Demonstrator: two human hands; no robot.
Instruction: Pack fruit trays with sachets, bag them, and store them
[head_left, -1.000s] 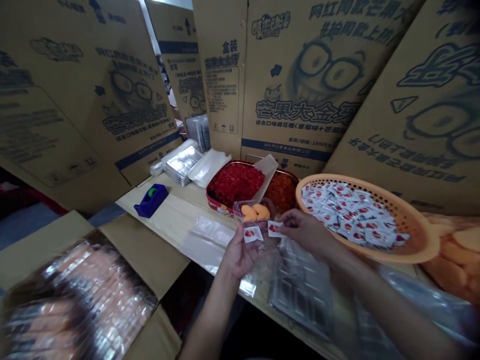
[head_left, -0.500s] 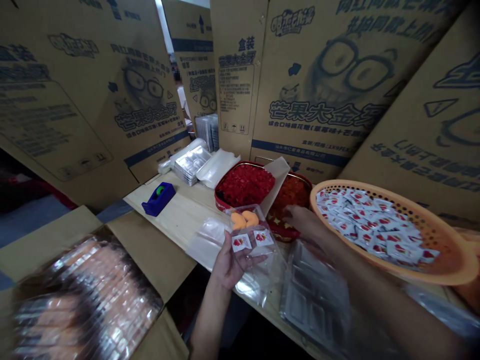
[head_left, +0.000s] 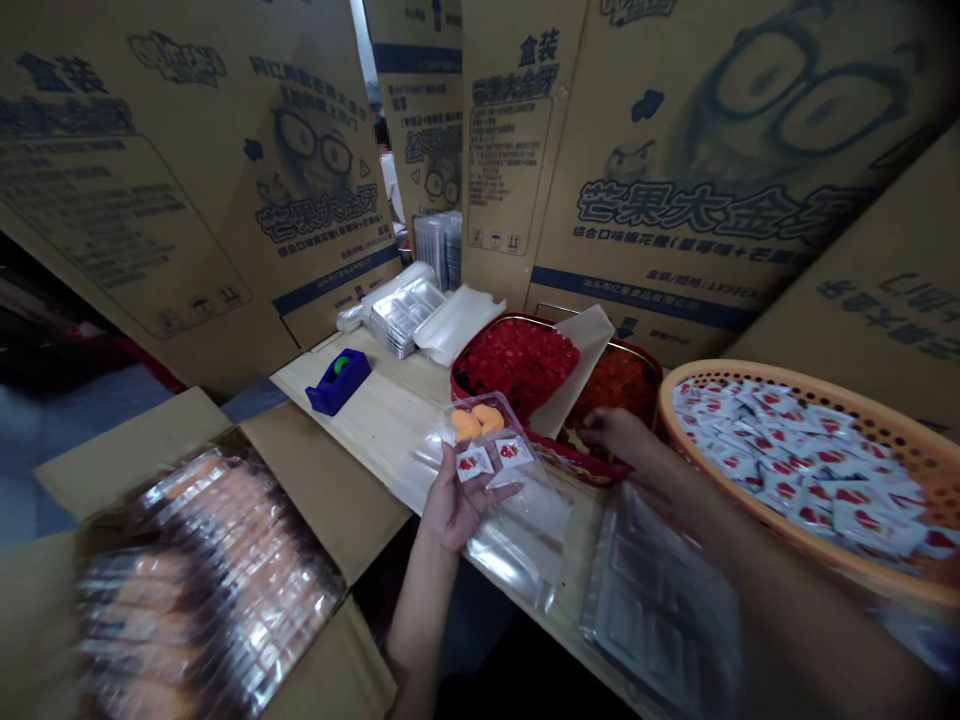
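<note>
Nearest us, at lower left, stands an open carton (head_left: 319,480) of packed goods. At centre, our left hand (head_left: 454,508) grips a clear tray (head_left: 495,440) — orange pieces (head_left: 478,422) and two white sachets (head_left: 512,453) in it. Beyond, right of centre, our right hand (head_left: 621,436) reaches into a red tin (head_left: 581,463) — fingers curled, grip unclear. Printed boxes (head_left: 675,235) stand behind.

There's a lane along the bare tabletop (head_left: 401,398) between the blue tape dispenser (head_left: 339,381) and the clear blister tray (head_left: 511,412)! Tighter on the right: a pale divider sheet (head_left: 576,382) slants up beside the right hand (head_left: 616,434), the orange colander (head_left: 670,418) crowds the other side, and cartons (head_left: 510,175) wall off the back.
</note>
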